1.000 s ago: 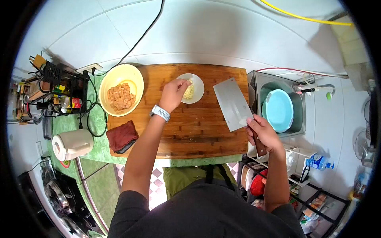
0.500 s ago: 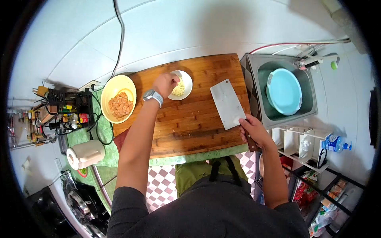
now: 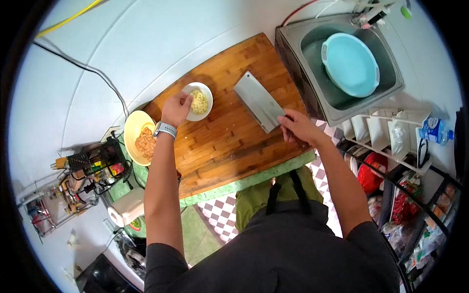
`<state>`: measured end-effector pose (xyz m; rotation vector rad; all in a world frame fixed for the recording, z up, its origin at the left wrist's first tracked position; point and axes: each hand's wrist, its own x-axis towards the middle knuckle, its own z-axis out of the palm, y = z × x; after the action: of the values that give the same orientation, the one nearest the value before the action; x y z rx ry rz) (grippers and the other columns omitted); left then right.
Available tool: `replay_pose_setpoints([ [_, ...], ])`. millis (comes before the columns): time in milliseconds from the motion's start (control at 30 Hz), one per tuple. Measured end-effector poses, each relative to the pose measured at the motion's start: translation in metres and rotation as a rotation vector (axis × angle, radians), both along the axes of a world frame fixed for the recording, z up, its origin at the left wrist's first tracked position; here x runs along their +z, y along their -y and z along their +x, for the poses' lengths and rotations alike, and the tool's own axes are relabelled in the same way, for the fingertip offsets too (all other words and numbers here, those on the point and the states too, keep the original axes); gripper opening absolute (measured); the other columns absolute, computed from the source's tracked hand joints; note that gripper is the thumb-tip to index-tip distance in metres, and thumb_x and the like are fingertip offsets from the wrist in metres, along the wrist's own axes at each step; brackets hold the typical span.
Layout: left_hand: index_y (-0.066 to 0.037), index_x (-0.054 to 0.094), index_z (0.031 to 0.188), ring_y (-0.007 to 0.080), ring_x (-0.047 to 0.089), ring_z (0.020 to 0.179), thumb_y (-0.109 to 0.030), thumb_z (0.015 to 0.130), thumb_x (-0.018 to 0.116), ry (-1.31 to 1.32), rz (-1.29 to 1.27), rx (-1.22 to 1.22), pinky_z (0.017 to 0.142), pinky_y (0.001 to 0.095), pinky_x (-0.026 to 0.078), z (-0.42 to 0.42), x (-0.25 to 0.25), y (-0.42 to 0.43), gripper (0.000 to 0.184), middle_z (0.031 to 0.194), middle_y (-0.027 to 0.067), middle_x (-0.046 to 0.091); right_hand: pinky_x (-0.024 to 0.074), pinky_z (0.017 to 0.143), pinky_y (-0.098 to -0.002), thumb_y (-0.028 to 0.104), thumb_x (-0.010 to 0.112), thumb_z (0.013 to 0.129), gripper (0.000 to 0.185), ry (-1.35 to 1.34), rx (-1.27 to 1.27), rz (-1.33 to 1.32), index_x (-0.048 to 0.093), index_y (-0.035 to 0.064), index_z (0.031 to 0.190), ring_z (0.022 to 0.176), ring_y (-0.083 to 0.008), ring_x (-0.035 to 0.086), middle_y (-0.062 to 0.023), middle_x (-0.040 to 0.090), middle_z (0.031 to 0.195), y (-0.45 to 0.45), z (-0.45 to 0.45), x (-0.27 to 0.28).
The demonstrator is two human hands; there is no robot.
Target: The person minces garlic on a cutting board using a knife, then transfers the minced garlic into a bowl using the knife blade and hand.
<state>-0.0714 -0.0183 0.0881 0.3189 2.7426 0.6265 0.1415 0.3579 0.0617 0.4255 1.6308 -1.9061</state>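
Observation:
A white bowl of finely chopped pale yellow pieces, perhaps minced garlic, stands on the wooden cutting board. At its left rim my left hand is closed, thumb and fingers pinched over the edge; the fingertips are partly hidden. My right hand grips a cleaver by its handle, which is mostly covered by the fingers. Its broad blade lies over the board, pointing away to the upper left. Beside my left wrist is a yellow basin holding diced raw meat.
Right of the board, a metal sink holds a light blue basin. A cream pitcher stands left on the green counter, near a rack of bottles. White bins hang at the right, with a blue bottle.
My left hand has drawn back from over the bowl's contents to its left rim. My right hand still holds the cleaver. The whole view has turned and shifted.

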Motion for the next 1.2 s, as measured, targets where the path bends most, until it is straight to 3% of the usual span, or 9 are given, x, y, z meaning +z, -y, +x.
replay_pose_setpoints([
  [167, -0.001, 0.074, 0.095, 0.0239, 0.067, 0.067, -0.034, 0.104, 0.059, 0.097, 0.108, 0.097, 0.067, 0.0389, 0.052, 0.013, -0.017, 0.022, 0.038, 0.074, 0.0134, 0.07, 0.0466, 0.052, -0.0316, 0.031, 0.055, 0.11, 0.028, 0.007, 0.025, 0.111, 0.056, 0.0046, 0.101, 0.058, -0.0137, 0.058, -0.0038, 0.059, 0.076, -0.004, -0.037, -0.037],
  [200, -0.002, 0.07, 0.088, 0.0162, 0.059, 0.062, -0.038, 0.107, 0.056, 0.159, 0.172, 0.163, 0.059, 0.0333, 0.047, 0.018, -0.018, 0.026, 0.043, 0.068, 0.0066, 0.063, 0.0466, 0.052, -0.0316, 0.031, 0.055, 0.11, 0.028, 0.017, 0.017, 0.097, 0.056, 0.0046, 0.101, 0.058, -0.0137, 0.058, -0.0038, 0.059, 0.076, -0.003, -0.047, -0.041],
  [233, -0.002, 0.07, 0.088, 0.0162, 0.059, 0.062, -0.038, 0.107, 0.056, 0.169, 0.156, 0.157, 0.059, 0.0333, 0.047, 0.024, -0.014, 0.026, 0.043, 0.068, 0.0066, 0.063, 0.046, 0.051, -0.0323, 0.031, 0.054, 0.11, 0.028, -0.031, 0.062, 0.138, 0.057, 0.0042, 0.103, 0.057, -0.0141, 0.056, -0.0041, 0.059, 0.076, -0.002, -0.057, -0.043],
  [333, -0.009, 0.06, 0.08, 0.0088, 0.041, 0.053, -0.048, 0.109, 0.05, 0.405, 0.267, 0.44, 0.05, 0.0279, 0.031, 0.044, 0.0, 0.024, 0.05, 0.064, -0.0025, 0.05, 0.0463, 0.051, -0.0339, 0.03, 0.053, 0.11, 0.028, -0.096, 0.114, 0.186, 0.06, 0.0036, 0.108, 0.056, -0.0155, 0.055, -0.0046, 0.058, 0.075, 0.005, -0.083, -0.056],
  [467, -0.014, 0.056, 0.085, 0.0084, 0.036, 0.056, -0.056, 0.11, 0.044, 0.7, 0.326, 0.568, 0.05, 0.025, 0.028, 0.067, -0.009, 0.03, 0.049, 0.068, -0.0045, 0.046, 0.0499, 0.053, -0.0363, 0.03, 0.053, 0.109, 0.029, -0.134, 0.147, 0.177, 0.062, 0.0033, 0.116, 0.056, -0.0187, 0.058, -0.0065, 0.059, 0.074, 0.018, -0.092, -0.065],
  [733, -0.013, 0.058, 0.091, 0.0107, 0.043, 0.061, -0.062, 0.107, 0.049, 0.741, 0.664, 0.726, 0.057, 0.0269, 0.036, 0.073, -0.044, 0.018, 0.052, 0.072, -0.0033, 0.052, 0.0537, 0.059, -0.0421, 0.033, 0.054, 0.109, 0.035, -0.158, 0.246, 0.291, 0.064, 0.0033, 0.125, 0.06, -0.0248, 0.064, -0.0132, 0.065, 0.08, 0.044, -0.054, -0.072],
  [833, -0.013, 0.058, 0.092, 0.0105, 0.045, 0.062, -0.063, 0.106, 0.05, 0.666, 0.729, 0.763, 0.057, 0.0267, 0.037, 0.068, -0.051, 0.015, 0.052, 0.073, -0.0033, 0.053, 0.0465, 0.051, -0.0361, 0.029, 0.053, 0.11, 0.027, -0.247, 0.234, 0.334, 0.062, 0.0045, 0.112, 0.055, -0.0169, 0.054, -0.006, 0.055, 0.074, 0.06, -0.036, -0.066],
  [933, -0.013, 0.059, 0.092, 0.0102, 0.047, 0.064, -0.061, 0.106, 0.051, 0.691, 0.801, 0.741, 0.058, 0.0263, 0.039, 0.06, -0.052, 0.012, 0.051, 0.073, -0.003, 0.053, 0.0443, 0.05, -0.0348, 0.028, 0.053, 0.11, 0.026, -0.021, 0.201, 0.165, 0.058, 0.0039, 0.103, 0.053, -0.015, 0.052, -0.0043, 0.055, 0.073, 0.074, -0.028, -0.064],
  [1200, -0.016, 0.055, 0.091, 0.0111, 0.043, 0.063, -0.06, 0.109, 0.043, 0.696, 0.956, 0.817, 0.057, 0.0266, 0.034, 0.101, -0.036, 0.05, 0.049, 0.074, -0.0035, 0.048, 0.046, 0.051, -0.0361, 0.027, 0.052, 0.11, 0.026, 0.012, 0.01, 0.123, 0.058, 0.0028, 0.104, 0.055, -0.0163, 0.055, -0.0059, 0.056, 0.069, 0.1, -0.014, -0.065],
])
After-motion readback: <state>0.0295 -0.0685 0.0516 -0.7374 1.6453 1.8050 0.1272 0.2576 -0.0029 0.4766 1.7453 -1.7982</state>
